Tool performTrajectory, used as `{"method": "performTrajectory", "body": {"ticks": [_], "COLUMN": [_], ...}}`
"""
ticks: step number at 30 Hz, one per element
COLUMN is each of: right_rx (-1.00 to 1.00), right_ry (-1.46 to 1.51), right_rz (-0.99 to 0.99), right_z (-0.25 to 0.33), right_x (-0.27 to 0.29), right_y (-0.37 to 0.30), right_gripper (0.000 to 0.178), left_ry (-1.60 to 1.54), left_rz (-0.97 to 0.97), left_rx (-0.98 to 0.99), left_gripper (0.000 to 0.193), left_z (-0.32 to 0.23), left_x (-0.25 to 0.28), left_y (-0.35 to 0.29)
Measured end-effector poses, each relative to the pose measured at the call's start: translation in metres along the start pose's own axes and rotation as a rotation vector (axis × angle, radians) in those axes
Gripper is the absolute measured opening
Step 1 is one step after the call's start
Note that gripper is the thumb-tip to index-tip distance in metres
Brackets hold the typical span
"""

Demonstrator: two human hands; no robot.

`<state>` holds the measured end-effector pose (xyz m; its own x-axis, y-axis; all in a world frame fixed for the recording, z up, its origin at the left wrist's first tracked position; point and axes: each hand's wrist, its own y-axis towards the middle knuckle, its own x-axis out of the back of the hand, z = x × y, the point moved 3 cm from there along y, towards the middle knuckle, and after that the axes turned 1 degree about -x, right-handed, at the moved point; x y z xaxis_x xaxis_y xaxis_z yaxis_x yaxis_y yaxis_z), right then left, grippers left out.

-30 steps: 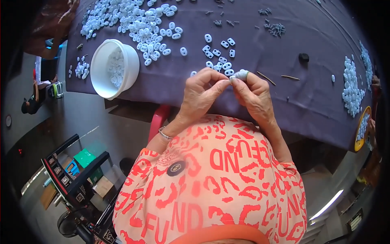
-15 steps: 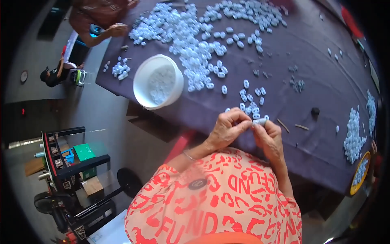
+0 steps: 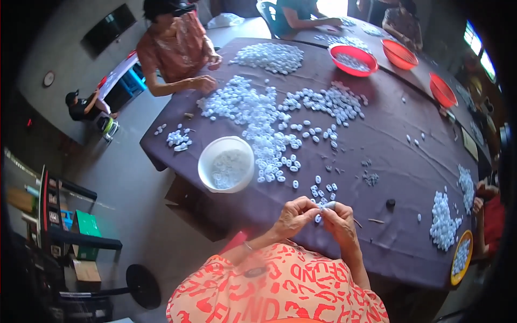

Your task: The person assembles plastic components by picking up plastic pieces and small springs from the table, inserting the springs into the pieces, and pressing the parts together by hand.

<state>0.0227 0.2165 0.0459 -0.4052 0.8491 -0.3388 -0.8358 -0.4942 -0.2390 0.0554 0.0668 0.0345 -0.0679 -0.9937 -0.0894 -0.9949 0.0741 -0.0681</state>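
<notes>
At the near edge of the table, my left hand (image 3: 294,217) and my right hand (image 3: 341,225) meet with thumbs and fingers pinched together. Between the fingertips is a small pale plastic piece (image 3: 324,207), mostly hidden, so which hand bears it is hard to see. A pale grey band-like shape shows by the right fingertips. Just beyond my hands lie several loose white oval pieces with two holes (image 3: 321,192). To the left, a white tub (image 3: 202,168) holds more small translucent pieces.
Large heaps of white pieces (image 3: 237,102) cover the dark tablecloth (image 3: 398,140). Dark grey scraps (image 3: 370,178), a thin brown stick (image 3: 376,220) and a black lump (image 3: 390,203) lie to the right, near a yellow tray (image 3: 470,253). Red baskets (image 3: 333,54) stand farther back; other people sit around.
The view has tilted up, so the far table, red baskets and more people show. My hands stay pinched together, with the fingertips drawn closer.
</notes>
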Motion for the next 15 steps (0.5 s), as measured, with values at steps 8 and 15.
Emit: {"method": "performTrajectory", "body": {"ticks": [8, 15], "right_rx": [-0.006, -0.033], "right_ry": [0.013, 0.04], "right_rz": [0.004, 0.025], "right_z": [-0.006, -0.019], "right_x": [-0.001, -0.014], "right_y": [-0.007, -0.012], "right_gripper": [0.015, 0.013], "left_ry": [-0.124, 0.1], "left_rz": [0.02, -0.049], "left_rx": [-0.001, -0.083], "left_gripper": [0.01, 0.005], "left_z": [0.003, -0.005], "left_x": [0.0, 0.012], "left_y": [-0.005, -0.017]}}
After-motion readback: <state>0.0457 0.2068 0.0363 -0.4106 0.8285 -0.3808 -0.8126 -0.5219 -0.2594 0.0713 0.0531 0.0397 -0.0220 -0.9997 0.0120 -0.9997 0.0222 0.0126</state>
